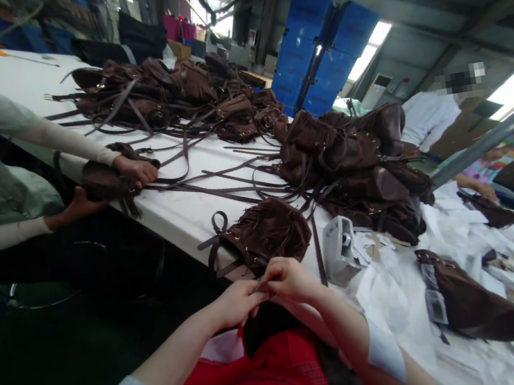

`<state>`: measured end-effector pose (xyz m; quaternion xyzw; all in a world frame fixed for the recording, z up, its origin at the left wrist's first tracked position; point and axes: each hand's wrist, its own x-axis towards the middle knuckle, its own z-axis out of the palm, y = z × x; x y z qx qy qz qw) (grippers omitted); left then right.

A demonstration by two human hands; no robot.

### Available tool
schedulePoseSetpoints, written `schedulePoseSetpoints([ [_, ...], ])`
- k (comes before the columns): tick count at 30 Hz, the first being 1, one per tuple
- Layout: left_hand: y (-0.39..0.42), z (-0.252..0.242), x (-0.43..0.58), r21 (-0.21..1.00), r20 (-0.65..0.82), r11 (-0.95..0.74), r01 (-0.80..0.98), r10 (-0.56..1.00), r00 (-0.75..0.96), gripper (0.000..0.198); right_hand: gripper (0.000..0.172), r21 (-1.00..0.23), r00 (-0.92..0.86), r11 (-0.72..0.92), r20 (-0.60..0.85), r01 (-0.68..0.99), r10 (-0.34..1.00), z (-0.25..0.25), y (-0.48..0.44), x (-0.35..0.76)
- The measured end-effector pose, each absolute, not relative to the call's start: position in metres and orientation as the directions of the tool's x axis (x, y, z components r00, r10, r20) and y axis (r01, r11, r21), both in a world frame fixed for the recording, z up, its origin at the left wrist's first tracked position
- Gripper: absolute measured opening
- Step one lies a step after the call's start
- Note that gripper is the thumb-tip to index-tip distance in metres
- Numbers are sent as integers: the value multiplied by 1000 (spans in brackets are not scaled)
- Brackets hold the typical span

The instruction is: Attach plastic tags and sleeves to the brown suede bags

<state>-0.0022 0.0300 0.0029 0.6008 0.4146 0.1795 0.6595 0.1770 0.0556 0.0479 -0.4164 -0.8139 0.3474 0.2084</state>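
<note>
My left hand [241, 300] and my right hand [286, 280] meet at the table's near edge, in front of my body. Both have their fingers pinched together around something small and thin; what it is I cannot make out. Just beyond them a dark brown fringed bag [270, 232] lies on the white table, its straps and metal rings toward the left. A small white box-like device [340, 249] stands to the right of my hands.
Brown bags lie heaped at the back [191, 82] and right [353, 157]. White paper [386, 302] covers the right side, with a single bag [473, 298] on it. At left, a co-worker's hands [134, 170] hold another bag. More people stand at right.
</note>
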Motion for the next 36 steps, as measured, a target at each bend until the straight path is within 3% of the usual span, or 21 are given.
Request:
schedulePoseSetpoints([
  [4,28,8,0,926,-365,207,317,708,605,35,19,-627,-653,499,-20,598,757,60,57,180],
  [9,26,18,0,890,-218,-27,455,852,476,20,13,-382,-710,639,-67,667,701,71,51,179],
  [13,29,20,-2,913,-170,-23,407,886,432,17,13,-236,-736,731,83,641,672,61,37,186],
  [19,29,12,3,951,-274,177,254,860,430,30,41,-106,-740,774,235,624,630,37,14,196],
  [24,29,19,6,944,-329,301,136,824,461,37,49,-164,-653,712,298,683,696,26,7,195],
  [31,29,15,12,939,-293,344,-24,832,471,44,54,-486,-444,612,424,624,789,28,-3,189],
  [33,28,13,11,937,-300,350,-26,836,459,43,51,-545,-314,545,462,638,830,28,-8,199],
  [36,28,12,9,931,-312,364,-38,843,437,42,39,-612,32,362,536,703,844,27,-10,236],
])
